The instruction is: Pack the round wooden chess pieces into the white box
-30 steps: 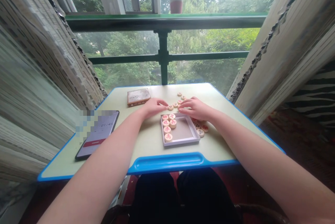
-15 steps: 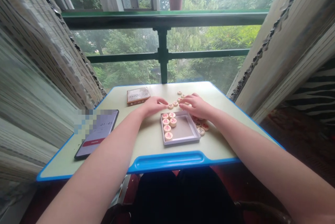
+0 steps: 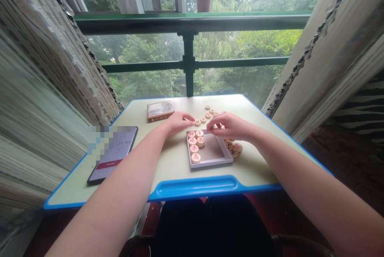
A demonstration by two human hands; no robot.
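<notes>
The left hand's (image 3: 177, 122) fingers lie slack and flat, index tip touching a loose wooden disc (image 3: 197, 122) at frame centre. The right hand (image 3: 232, 127) curls over the tray's (image 3: 211, 164) upper edge; I cannot tell whether it grips anything. Packed discs (image 3: 195, 145) fill the tray's left side. A phone (image 3: 112, 153) lies lower left.

1. The head camera is looking forward and down from the person's eye level, taking in the left hand (image 3: 180, 121) and right hand (image 3: 231, 126) at centre.
2. It is sitting close above the lap table (image 3: 174, 169), facing the window railing (image 3: 192, 23).
</notes>
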